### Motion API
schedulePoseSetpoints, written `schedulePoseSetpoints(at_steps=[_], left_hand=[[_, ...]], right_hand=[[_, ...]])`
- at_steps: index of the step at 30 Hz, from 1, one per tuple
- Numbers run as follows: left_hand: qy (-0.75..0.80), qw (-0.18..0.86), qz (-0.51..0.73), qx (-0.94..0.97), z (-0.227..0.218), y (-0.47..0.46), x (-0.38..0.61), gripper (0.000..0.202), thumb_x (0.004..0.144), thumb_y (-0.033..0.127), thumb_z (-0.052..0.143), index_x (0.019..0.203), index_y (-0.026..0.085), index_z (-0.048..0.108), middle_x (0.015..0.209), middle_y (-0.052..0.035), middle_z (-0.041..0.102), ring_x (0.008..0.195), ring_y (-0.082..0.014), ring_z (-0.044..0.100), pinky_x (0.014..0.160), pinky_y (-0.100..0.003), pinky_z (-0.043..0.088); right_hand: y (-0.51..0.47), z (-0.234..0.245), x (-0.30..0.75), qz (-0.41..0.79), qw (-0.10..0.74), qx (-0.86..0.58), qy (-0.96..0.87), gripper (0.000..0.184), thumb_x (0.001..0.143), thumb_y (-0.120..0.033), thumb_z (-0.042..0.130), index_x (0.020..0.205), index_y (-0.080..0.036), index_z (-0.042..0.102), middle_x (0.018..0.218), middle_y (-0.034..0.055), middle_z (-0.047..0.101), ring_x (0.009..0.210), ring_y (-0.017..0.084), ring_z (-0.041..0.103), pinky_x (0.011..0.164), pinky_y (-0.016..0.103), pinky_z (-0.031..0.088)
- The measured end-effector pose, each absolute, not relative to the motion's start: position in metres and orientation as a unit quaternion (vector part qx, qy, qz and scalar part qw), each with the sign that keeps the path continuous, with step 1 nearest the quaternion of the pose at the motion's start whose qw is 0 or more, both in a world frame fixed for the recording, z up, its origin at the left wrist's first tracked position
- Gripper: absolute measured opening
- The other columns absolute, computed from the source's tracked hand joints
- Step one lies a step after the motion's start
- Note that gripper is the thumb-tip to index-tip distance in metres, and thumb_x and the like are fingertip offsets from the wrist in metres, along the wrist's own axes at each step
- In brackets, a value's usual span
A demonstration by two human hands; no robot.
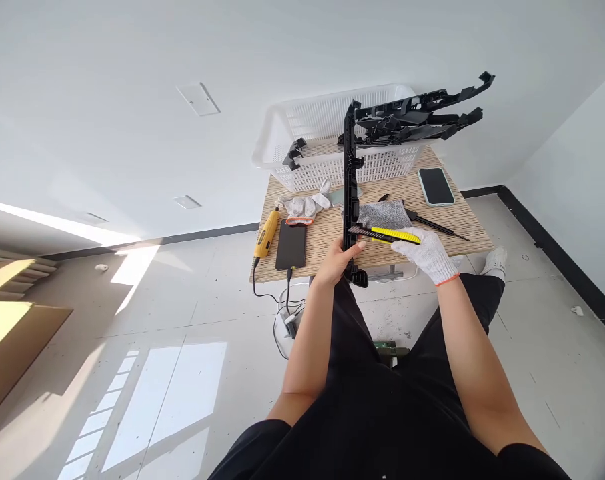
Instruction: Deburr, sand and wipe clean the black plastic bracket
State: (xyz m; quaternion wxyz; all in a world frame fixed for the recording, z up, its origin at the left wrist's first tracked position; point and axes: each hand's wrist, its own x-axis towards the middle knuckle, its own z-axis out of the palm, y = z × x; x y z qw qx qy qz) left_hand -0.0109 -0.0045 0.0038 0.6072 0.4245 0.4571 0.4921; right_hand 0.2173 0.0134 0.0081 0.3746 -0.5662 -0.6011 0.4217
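Observation:
My bare left hand point(336, 262) is closed round the lower part of a long black plastic trim piece point(350, 180), which stands nearly upright in front of the basket. On my right hand point(425, 252) is a white knit glove with an orange cuff edge. It grips a yellow and black utility knife point(389, 235), whose blade end points left and meets or overlaps the trim piece just above my left hand. Whether the blade touches the plastic I cannot tell. Behind the knife lies a grey knit cloth or sleeve point(385, 215).
A white plastic basket point(322, 163) at the table's back holds several black plastic parts point(412, 120). On the wooden table point(475, 223) lie a yellow corded rotary tool point(267, 233), a black device point(291, 245), a white glove point(305, 205), a phone point(436, 186) and a thin black tool point(437, 226).

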Motion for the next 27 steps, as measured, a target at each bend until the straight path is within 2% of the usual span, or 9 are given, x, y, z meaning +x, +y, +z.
schedulePoseSetpoints(at_steps=[5,8,12,15,18,21,27], left_hand=[[0.457,0.605,0.493,0.427,0.0059,-0.0049,-0.0106,0.052,0.065,0.050,0.085,0.097,0.014,0.067,0.073,0.0028,0.052,0.063,-0.0077,0.043,0.059,-0.023,0.033],[0.456,0.608,0.490,0.427,0.0063,-0.0049,-0.0107,0.049,0.066,0.051,0.084,0.092,0.014,0.066,0.070,0.0034,0.049,0.062,-0.0076,0.041,0.058,-0.023,0.032],[0.454,0.613,0.488,0.423,0.0054,-0.0052,-0.0110,0.050,0.066,0.051,0.084,0.098,0.015,0.067,0.070,0.0036,0.049,0.062,-0.0080,0.041,0.058,-0.023,0.032],[0.461,0.606,0.489,0.426,0.0056,-0.0056,-0.0110,0.047,0.066,0.051,0.084,0.093,0.015,0.066,0.070,0.0033,0.049,0.063,-0.0083,0.041,0.060,-0.023,0.033],[0.461,0.601,0.490,0.430,0.0066,-0.0060,-0.0109,0.048,0.066,0.050,0.084,0.095,0.015,0.067,0.074,0.0022,0.053,0.066,-0.0087,0.043,0.061,-0.023,0.034],[0.462,0.605,0.488,0.427,0.0071,-0.0062,-0.0107,0.046,0.066,0.050,0.084,0.089,0.015,0.065,0.070,0.0031,0.050,0.064,-0.0085,0.042,0.060,-0.023,0.033],[0.458,0.611,0.489,0.421,0.0055,-0.0065,-0.0115,0.046,0.068,0.049,0.084,0.095,0.016,0.067,0.072,0.0026,0.052,0.063,-0.0082,0.043,0.059,-0.023,0.034]], right_hand=[[0.0148,0.0059,0.2176,0.418,0.386,-0.573,-0.590,0.049,0.072,-0.051,0.078,0.108,-0.019,0.075,0.084,0.0044,0.072,0.065,0.016,0.061,0.053,0.026,0.047],[0.0150,0.0055,0.2176,0.430,0.369,-0.559,-0.605,0.051,0.067,-0.051,0.082,0.106,-0.019,0.076,0.086,0.0053,0.072,0.067,0.016,0.062,0.054,0.026,0.048],[0.0144,0.0081,0.2180,0.445,0.379,-0.570,-0.577,0.055,0.069,-0.052,0.079,0.111,-0.017,0.074,0.079,0.0038,0.069,0.058,0.013,0.056,0.048,0.024,0.043],[0.0139,0.0098,0.2180,0.457,0.348,-0.551,-0.606,0.054,0.067,-0.050,0.082,0.108,-0.016,0.075,0.078,0.0036,0.068,0.057,0.012,0.054,0.046,0.023,0.042],[0.0142,0.0088,0.2176,0.457,0.379,-0.560,-0.578,0.053,0.069,-0.051,0.080,0.109,-0.017,0.075,0.078,0.0032,0.069,0.057,0.012,0.055,0.047,0.023,0.043],[0.0145,0.0071,0.2171,0.449,0.364,-0.556,-0.597,0.053,0.068,-0.050,0.082,0.109,-0.017,0.075,0.082,0.0040,0.071,0.059,0.012,0.057,0.049,0.023,0.044],[0.0121,0.0106,0.2156,0.452,0.379,-0.563,-0.579,0.051,0.068,-0.048,0.082,0.108,-0.017,0.075,0.072,0.0024,0.067,0.053,0.011,0.052,0.045,0.023,0.041]])
